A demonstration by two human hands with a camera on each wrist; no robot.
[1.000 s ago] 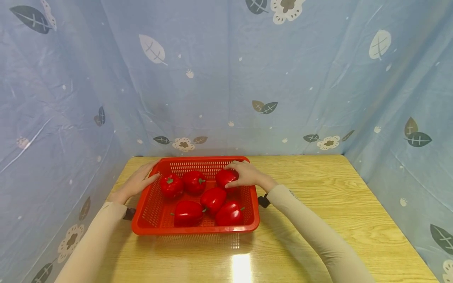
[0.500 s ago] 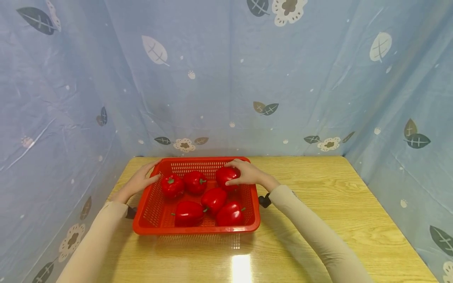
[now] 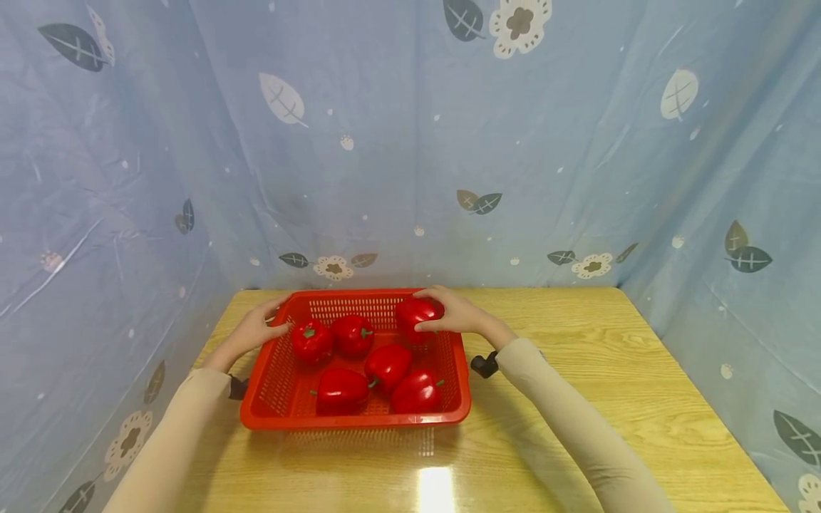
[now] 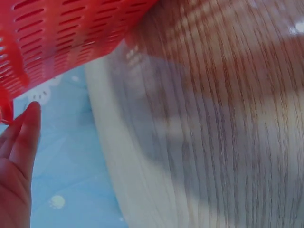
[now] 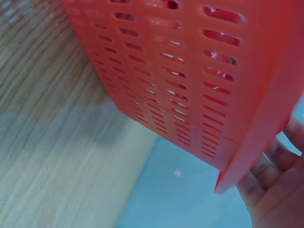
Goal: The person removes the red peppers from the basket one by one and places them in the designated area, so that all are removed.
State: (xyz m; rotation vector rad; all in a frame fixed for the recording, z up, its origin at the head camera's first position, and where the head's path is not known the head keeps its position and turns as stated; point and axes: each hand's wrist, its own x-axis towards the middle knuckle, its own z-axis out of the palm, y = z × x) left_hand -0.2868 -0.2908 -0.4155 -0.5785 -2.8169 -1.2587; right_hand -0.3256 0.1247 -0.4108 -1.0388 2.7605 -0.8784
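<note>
A red plastic basket point(image 3: 355, 422) with slotted walls holds several red bell peppers. My right hand point(image 3: 460, 313) reaches over its back right corner and grips one bell pepper point(image 3: 415, 318) between thumb and fingers, up near the rim. In the right wrist view, the basket's wall point(image 5: 156, 80) hides that pepper from sight. On the other side, my left hand point(image 3: 253, 331) rests at the left rim, fingers fairly straight along the outside and thumb over the edge. The left wrist view shows its fingers point(image 4: 29, 130) right at the rim's underside.
Other bell peppers lie in the basket: one at the left point(image 3: 312, 340), one at the back point(image 3: 353, 335), and several towards the front point(image 3: 343, 390). A wooden table point(image 3: 577, 385) carries the basket. Blue patterned curtains point(image 3: 385, 142) stand behind it and at both sides.
My right hand has taken hold of the back right pepper and moved slightly up and right with it. The left hand stays at the rim. The head view has tilted a little.
</note>
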